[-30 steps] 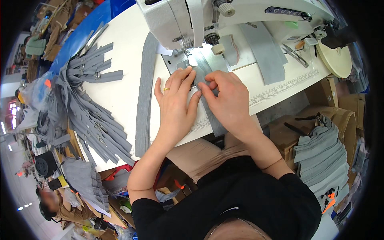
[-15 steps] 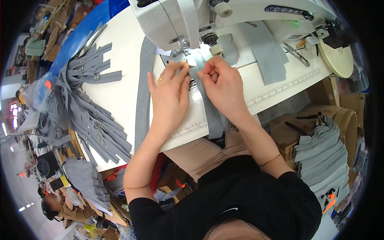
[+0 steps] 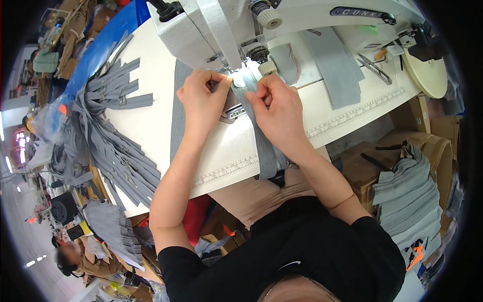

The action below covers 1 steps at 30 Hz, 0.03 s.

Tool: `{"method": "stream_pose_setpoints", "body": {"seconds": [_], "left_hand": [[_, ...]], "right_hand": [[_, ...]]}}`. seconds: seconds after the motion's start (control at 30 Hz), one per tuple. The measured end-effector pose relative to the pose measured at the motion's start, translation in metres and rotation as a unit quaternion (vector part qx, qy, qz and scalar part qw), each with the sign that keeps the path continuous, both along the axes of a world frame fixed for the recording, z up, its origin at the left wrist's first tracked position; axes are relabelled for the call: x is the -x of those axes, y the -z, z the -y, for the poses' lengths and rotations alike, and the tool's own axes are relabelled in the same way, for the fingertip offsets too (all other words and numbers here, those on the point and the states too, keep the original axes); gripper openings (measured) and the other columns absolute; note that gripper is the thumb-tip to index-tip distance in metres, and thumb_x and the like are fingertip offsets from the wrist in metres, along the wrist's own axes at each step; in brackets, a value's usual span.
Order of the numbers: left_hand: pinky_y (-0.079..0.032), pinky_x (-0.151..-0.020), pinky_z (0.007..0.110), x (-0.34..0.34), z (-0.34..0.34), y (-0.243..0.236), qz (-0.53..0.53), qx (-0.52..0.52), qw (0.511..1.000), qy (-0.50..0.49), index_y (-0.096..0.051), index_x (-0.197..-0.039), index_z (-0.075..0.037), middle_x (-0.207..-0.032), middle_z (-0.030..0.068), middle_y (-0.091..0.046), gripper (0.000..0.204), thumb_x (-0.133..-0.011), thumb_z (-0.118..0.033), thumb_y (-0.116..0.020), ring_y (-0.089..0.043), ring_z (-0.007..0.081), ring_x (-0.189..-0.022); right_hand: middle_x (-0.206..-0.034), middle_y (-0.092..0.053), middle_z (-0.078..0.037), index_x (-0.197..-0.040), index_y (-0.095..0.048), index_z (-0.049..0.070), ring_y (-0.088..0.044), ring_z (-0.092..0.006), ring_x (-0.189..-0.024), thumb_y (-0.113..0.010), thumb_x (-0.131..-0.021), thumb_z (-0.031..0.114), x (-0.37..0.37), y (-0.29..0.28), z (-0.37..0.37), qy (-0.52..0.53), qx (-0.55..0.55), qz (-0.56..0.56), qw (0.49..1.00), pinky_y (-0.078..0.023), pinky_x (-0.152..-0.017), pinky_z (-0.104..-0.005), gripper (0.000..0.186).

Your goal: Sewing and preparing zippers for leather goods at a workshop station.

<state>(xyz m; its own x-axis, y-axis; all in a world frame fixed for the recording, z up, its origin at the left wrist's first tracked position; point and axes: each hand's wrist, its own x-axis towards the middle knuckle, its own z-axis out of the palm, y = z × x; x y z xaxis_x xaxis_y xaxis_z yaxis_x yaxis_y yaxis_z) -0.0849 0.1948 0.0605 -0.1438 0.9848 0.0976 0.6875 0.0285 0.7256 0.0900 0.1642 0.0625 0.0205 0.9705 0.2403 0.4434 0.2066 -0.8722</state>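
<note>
A white sewing machine [image 3: 191, 35] stands over the table, its lamp lighting the needle area. A long grey fabric strip [image 3: 262, 146] runs from under the needle toward me and hangs over the table's front edge. My right hand [image 3: 279, 116] pinches this strip a little in front of the needle. My left hand [image 3: 201, 103] is closed in a pinch by the strip's left edge, close to the needle; what its fingertips hold is too small to tell. Another length of grey strip [image 3: 177, 121] lies left of the machine, partly behind my left hand.
Grey zipper strips [image 3: 115, 136] are heaped on the table's left side. Flat grey fabric pieces [image 3: 334, 70] and metal thread snips [image 3: 375, 69] lie to the right. A cardboard box with stacked grey pieces [image 3: 407, 191] stands at lower right. Another person [image 3: 85, 259] sits at far lower left.
My left hand has gone from spread fingers to a pinch, shifting slightly left. My right hand stays on the strip, a little lower. The machine appears shifted slightly left in view.
</note>
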Motion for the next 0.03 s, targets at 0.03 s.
{"method": "stream_pose_setpoints", "body": {"seconds": [0.03], "left_hand": [[-0.036,-0.094,0.039,-0.0004,-0.0039,0.0001,0.003,0.020,1.000,-0.014,-0.078,-0.091,-0.008,-0.091,0.0035,-0.066,0.026,-0.083,-0.033,-0.084,-0.062,0.0209,-0.088]], "right_hand": [[-0.074,-0.064,-0.002,-0.089,-0.057,0.009,-0.064,-0.0259,-0.073,-0.076,-0.086,0.008,-0.0002,0.0006,-0.0002,0.000,-0.002,0.001,1.000,-0.038,-0.073,-0.0408,0.020]]}}
